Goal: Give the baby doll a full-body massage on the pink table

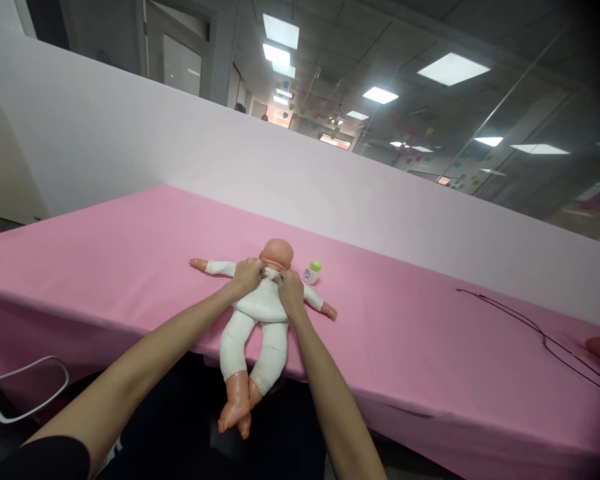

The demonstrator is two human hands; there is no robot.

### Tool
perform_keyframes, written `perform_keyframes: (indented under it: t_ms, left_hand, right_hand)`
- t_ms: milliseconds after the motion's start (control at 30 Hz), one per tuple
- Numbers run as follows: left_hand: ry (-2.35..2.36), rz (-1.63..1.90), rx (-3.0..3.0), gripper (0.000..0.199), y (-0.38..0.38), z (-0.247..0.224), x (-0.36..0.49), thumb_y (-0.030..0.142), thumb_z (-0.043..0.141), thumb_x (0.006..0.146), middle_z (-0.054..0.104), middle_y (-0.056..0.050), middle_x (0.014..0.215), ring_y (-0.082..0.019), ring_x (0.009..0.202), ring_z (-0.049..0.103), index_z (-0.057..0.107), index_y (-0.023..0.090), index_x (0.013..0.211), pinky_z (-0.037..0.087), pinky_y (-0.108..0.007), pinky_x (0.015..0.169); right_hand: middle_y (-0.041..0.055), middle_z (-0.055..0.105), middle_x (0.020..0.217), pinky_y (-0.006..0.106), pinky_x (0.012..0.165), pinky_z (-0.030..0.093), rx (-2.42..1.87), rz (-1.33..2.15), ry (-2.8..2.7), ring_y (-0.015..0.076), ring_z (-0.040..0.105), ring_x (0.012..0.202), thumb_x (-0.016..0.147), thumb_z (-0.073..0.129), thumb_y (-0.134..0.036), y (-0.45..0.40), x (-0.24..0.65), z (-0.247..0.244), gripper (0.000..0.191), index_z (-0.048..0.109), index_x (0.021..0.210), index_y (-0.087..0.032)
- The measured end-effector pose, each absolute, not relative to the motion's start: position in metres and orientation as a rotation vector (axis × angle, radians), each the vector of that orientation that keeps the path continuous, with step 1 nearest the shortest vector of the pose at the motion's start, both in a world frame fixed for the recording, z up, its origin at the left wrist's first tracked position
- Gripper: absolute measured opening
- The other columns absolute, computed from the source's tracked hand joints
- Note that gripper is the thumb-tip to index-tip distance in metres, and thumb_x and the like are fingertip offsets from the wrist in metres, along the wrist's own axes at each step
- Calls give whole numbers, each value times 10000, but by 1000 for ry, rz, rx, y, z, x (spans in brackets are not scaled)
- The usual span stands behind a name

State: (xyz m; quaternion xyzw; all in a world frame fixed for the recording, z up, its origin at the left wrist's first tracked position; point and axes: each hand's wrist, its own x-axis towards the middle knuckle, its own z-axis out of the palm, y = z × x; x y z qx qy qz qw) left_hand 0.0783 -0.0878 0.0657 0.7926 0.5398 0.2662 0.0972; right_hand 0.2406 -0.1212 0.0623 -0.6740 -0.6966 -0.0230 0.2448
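Note:
A baby doll [263,298] with a white cloth body and bare plastic head, hands and feet lies stretched out on a pink-covered table [400,333]. Its arms spread to both sides, and its crossed feet hang past the front edge. The smooth head shows no face from here. My left hand [249,275] grips the doll's shoulder on the left of its neck, fingers curled. On the other side of the neck, my right hand [291,291] is likewise curled around the shoulder. Gathered white cloth shows between my hands. Some fingertips are hidden.
A small jar with a green lid [313,271] stands just right of the doll's head. Dark thin cables [525,321] run across the table's right side. A white low wall [325,180] rises behind the table. A white loop [27,393] is at lower left.

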Motion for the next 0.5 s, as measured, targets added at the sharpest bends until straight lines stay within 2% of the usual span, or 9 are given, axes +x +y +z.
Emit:
perform_keyframes:
  t_ms: [100,200,300,367,500]
  left_hand:
    - [1554,824,2409,198,-103,74,70,178,545,979,732,-128,1049,-268,1025,662,728,156,906,466,-367,888]
    - [1461,845,2469,209,-118,79,61,136,535,957,711,-113,1142,-251,1086,637,740,170,937,471,-338,883]
    - [1406,754,2494,200,-125,79,59,126,561,919,724,-85,1011,-216,932,647,744,184,860,468,-307,793]
    - [1444,681,2501,209,-123,77,63,118,568,901,716,-65,881,-193,819,629,728,187,786,442,-299,744]
    - [1507,650,2523,215,-116,73,75,109,577,892,677,-51,747,-178,735,589,686,166,714,388,-308,716]
  right_hand:
    - [155,719,1087,322,844,437,-1755,-23,-1937,238,615,991,995,543,-143,-135,242,72,170,712,989,-129]
    - [154,702,1200,328,905,457,-1642,14,-1983,246,621,1078,982,541,-108,-149,241,79,210,728,1070,-144]
    - [118,741,1111,326,897,471,-1597,92,-2039,239,652,1004,965,602,-134,-154,236,81,164,746,1039,-162]
    - [101,761,995,318,832,469,-1647,143,-2053,222,658,883,951,631,-142,-153,233,79,120,749,953,-159]
    - [69,726,770,304,696,416,-1775,142,-2017,182,590,685,936,569,-81,-145,228,75,241,702,753,-162]
